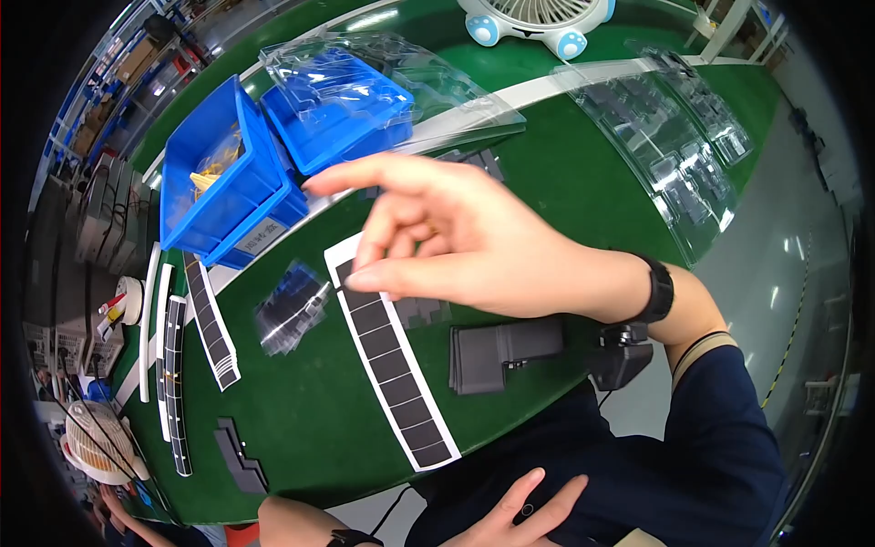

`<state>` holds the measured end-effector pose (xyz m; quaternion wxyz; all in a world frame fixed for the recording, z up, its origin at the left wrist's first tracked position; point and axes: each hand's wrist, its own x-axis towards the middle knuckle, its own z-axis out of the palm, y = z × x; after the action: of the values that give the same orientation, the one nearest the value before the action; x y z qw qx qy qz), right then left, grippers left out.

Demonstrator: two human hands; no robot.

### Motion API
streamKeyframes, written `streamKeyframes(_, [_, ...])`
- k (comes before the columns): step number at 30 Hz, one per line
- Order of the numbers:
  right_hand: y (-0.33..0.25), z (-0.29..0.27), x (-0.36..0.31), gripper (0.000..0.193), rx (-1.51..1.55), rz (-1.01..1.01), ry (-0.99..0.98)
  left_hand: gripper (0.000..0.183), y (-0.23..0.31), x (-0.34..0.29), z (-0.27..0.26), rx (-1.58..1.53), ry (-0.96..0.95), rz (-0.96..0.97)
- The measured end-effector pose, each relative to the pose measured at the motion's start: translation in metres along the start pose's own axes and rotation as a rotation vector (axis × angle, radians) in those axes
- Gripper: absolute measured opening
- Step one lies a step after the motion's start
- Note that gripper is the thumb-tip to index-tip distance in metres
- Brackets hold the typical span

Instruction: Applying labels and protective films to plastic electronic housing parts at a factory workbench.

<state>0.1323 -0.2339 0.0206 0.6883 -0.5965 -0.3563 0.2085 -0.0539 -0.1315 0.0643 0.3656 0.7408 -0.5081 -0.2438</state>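
My right hand [447,232] hovers over the middle of the bench, index finger stretched out and thumb apart from it, the other fingers loosely curled. Its thumb tip is over the upper end of a white strip carrying a row of black squares [392,365]; whether they touch I cannot tell. A tiny dark bit shows at the thumb tip, too small to name. At the lower edge, close to my body, my left hand [519,515] has its fingers spread, and nothing shows in them. Between strip and right forearm lies a stack of flat black pieces [506,356].
Two blue bins [214,178] stand at the back left, one under clear plastic trays [383,68]. More clear trays [665,150] lie at the right. Left are a shiny film bundle [292,307], further strips [214,324] and a black angled part [239,456]. A fan [538,23] stands far back.
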Motion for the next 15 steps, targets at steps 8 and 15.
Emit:
streamKeyframes(8, [-0.021, -0.016, -0.079, 0.074, -0.392, 0.029, 0.094, 0.043, 0.009, -0.008, 0.004, -0.032, -0.070, 0.040])
streamKeyframes(15, [-0.005, -0.012, -0.136, 0.111, -0.701, 0.257, 0.080, 0.015, 0.002, -0.022, -0.008, -0.188, 0.168, 0.225])
